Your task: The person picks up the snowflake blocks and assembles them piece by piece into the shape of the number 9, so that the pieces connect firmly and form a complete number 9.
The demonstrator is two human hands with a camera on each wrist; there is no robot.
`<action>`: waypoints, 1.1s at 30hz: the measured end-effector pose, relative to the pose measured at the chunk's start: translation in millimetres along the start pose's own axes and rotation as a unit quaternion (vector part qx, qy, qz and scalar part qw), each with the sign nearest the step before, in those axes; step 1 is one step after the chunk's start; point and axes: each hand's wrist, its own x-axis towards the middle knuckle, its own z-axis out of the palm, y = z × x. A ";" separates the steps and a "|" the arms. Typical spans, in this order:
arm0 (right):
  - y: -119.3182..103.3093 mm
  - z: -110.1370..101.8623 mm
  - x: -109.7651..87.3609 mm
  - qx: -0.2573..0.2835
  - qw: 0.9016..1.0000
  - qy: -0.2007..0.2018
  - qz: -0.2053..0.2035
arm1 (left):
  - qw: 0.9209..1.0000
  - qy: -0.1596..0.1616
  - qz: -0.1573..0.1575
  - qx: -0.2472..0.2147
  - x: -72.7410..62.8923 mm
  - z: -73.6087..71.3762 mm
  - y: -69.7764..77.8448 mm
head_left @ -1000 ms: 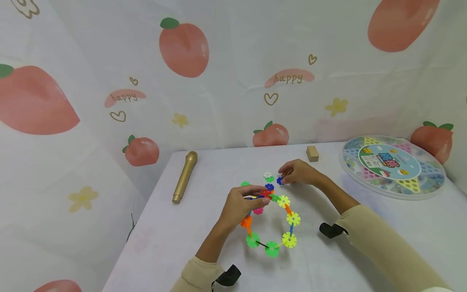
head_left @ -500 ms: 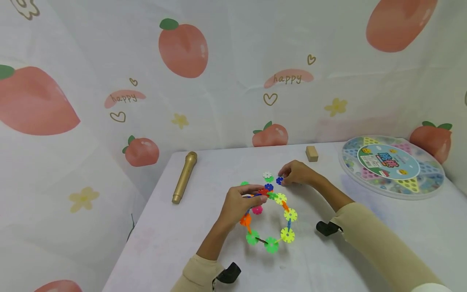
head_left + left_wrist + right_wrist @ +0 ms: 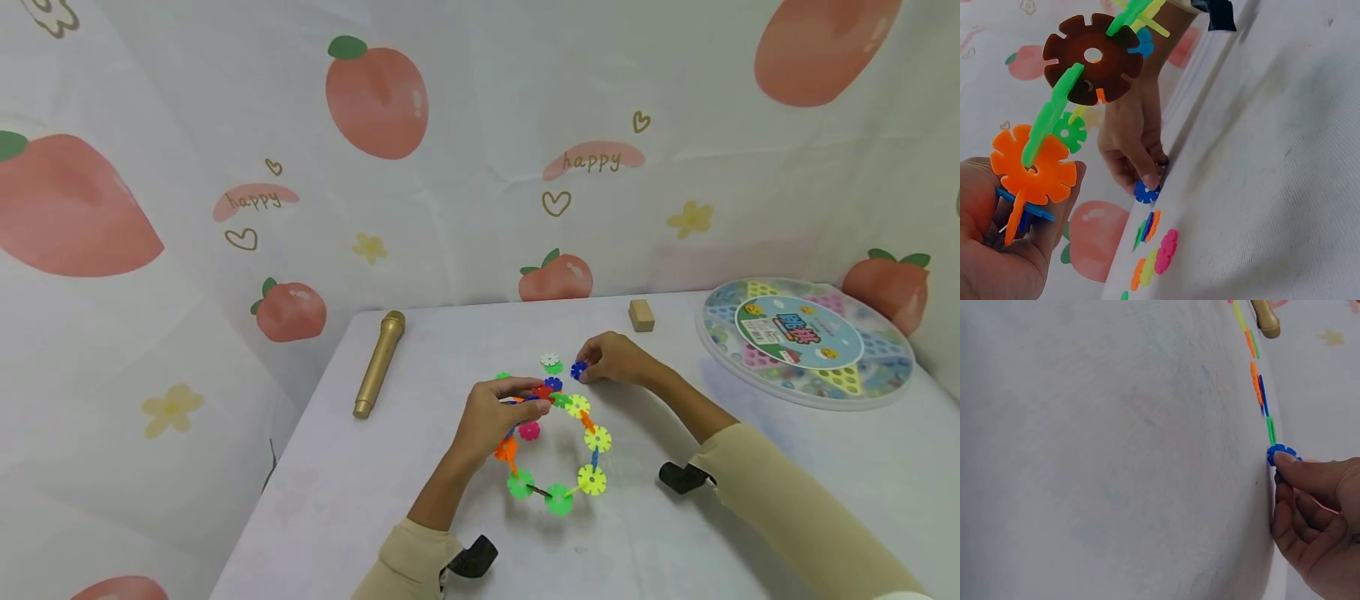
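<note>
In the head view my left hand [image 3: 487,421] pinches the far-left part of a ring of linked snowflake discs [image 3: 597,439], coloured green, yellow, orange and blue. The left wrist view shows an orange snowflake disc [image 3: 1035,164] of this ring by the fingers, and a brown one [image 3: 1063,47] higher up. Beyond the ring, my right hand [image 3: 617,358] pinches a single blue snowflake disc [image 3: 578,371] between thumb and fingers, close over the table. The same blue disc [image 3: 1274,453] is partly covered by the thumb in the right wrist view.
Loose snowflake discs lie near the hands, among them a white one [image 3: 550,359] and a pink one [image 3: 529,431]. A gold microphone-shaped stick [image 3: 380,364] lies at left. A wooden block [image 3: 642,316] and a round game board [image 3: 806,343] are at the back right.
The near side of the ring has shifted slightly away from me. My right hand, with the blue snowflake disc, has moved a little to the right. The left hand has hardly moved.
</note>
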 end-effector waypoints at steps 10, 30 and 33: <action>-16.3 -4.4 -28.3 0.067 0.997 -0.004 -0.029 | 1.000 0.000 -0.005 0.000 3.0 0.9 -1.9; -46.5 2.6 -83.2 0.129 0.986 0.020 -0.100 | 1.000 -0.018 0.005 -0.004 5.1 4.7 1.8; -47.8 2.9 -86.2 0.132 0.986 0.025 -0.103 | 1.000 -0.019 0.004 0.010 4.8 5.8 3.8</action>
